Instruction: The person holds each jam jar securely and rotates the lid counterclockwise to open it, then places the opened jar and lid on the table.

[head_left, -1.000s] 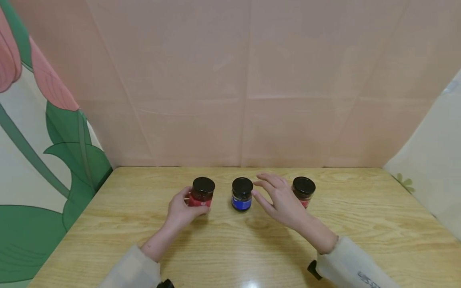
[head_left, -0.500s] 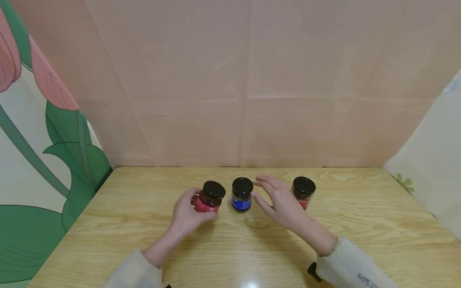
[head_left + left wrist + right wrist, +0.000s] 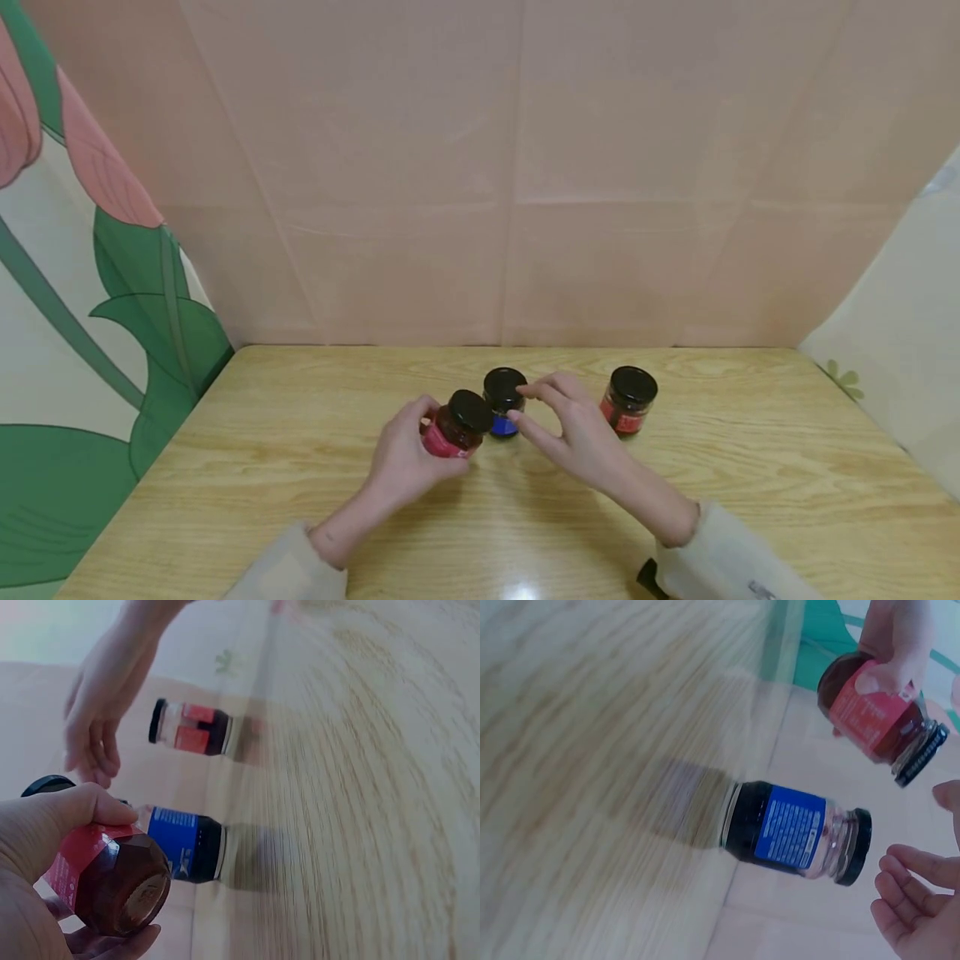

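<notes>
My left hand (image 3: 401,457) grips a glass jar (image 3: 456,435) with a black lid, a pinkish-red label and dark red contents. That jar is raised off the table and leans to the right; its bare base (image 3: 142,900) shows in the left wrist view. A second jar with a blue label (image 3: 791,829) stands upright in the middle, partly behind the held jar in the head view. My right hand (image 3: 581,433) hovers beside its black lid, fingers loosely bent and holding nothing; the right wrist view shows a gap between fingertips and lid.
Another black-lidded jar with a red label (image 3: 628,404) stands upright on the wooden table (image 3: 750,433), right of my right hand. A pinkish cloth backdrop (image 3: 390,183) hangs behind the table's far edge. A panel with painted flowers (image 3: 45,350) stands at the left.
My left hand has lifted the red-labelled jar and carried it right, tilting it toward the blue-labelled one. My right hand has shifted slightly left, over the blue jar's edge in the head view.
</notes>
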Action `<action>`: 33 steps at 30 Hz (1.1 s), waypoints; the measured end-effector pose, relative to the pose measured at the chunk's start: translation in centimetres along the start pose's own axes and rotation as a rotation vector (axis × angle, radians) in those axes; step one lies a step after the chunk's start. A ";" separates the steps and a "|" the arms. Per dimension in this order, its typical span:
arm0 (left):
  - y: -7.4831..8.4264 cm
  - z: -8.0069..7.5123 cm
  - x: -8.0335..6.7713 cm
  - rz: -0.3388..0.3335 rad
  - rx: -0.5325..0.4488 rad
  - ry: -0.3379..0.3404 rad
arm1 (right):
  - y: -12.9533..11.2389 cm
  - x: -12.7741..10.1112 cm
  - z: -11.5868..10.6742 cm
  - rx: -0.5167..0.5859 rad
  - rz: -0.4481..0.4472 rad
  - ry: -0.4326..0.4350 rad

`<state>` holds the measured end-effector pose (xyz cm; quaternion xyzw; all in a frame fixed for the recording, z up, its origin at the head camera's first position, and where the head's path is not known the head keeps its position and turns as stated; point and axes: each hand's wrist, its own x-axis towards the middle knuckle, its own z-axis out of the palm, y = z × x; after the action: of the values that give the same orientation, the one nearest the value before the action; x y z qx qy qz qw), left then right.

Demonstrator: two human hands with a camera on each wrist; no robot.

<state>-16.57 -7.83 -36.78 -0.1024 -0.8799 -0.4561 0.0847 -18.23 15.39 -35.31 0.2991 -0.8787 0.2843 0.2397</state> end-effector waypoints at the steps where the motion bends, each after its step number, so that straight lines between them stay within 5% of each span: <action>1: 0.1 0.0 -0.1 0.000 -0.004 -0.013 | -0.1 0.0 0.0 0.018 0.004 -0.004; 14: 0.9 1.0 -0.2 0.000 -0.005 -0.082 | -1.2 -0.6 0.4 0.174 0.160 -0.069; 24: 1.4 1.7 -0.4 -0.033 -0.007 -0.103 | -1.7 -1.0 1.0 0.269 0.236 -0.035; 33: 1.7 2.2 -0.7 0.021 0.010 -0.091 | -2.2 -0.9 1.7 0.288 0.396 0.008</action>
<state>-15.58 -5.10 -36.89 -0.1320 -0.8840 -0.4458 0.0501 -16.56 13.20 -36.26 0.1509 -0.8698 0.4492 0.1377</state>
